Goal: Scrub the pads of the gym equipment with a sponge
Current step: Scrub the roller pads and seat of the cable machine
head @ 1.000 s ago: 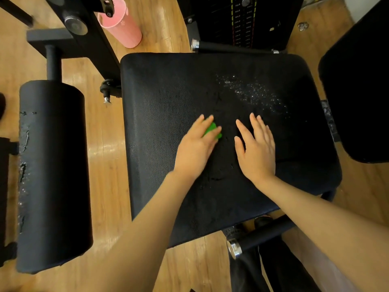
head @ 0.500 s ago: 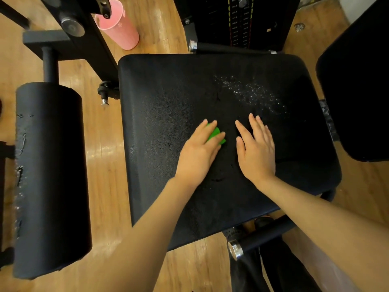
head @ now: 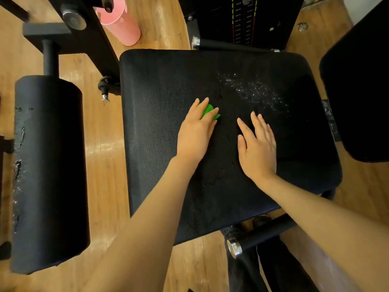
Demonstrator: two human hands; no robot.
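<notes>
A: Report nearest items first.

B: At the near edge, a black bar with a chrome end cap (head: pixel 233 248) projects from under the seat pad (head: pixel 160 144). Dark trouser legs (head: pixel 271 270) show below it. Both forearms reach up from the bottom edge over the pad.

A: State of the right hand?

B: The right hand (head: pixel 258 149) lies palm down on the pad, right of centre. Fingers are straight and lie close together, thumb slightly apart. It holds nothing; it rests flat on the pad surface.

A: State of the left hand?

B: The left hand (head: pixel 196 131) lies palm down near the pad centre, on top of the green sponge (head: pixel 209 109). Fingers are extended and lie over the sponge, pressing it against the pad. Only the sponge's far edge shows past the fingertips. Whether the thumb grips the sponge underneath cannot be told.

A: Pad condition?

B: A patch of white specks (head: pixel 252 90) lies on the pad beyond the right hand, apart from both hands.

A: Surrounding items?

B: To the left, a black roller pad (head: pixel 48 165) with a cracked cover, apart from the seat pad. To the right, another black pad (head: pixel 362 91). Farther off, a pink cup (head: pixel 122 26) stands on the wooden floor (head: pixel 101 148) beside a black frame beam (head: pixel 92 34). The weight stack (head: pixel 242 20) is farthest.
</notes>
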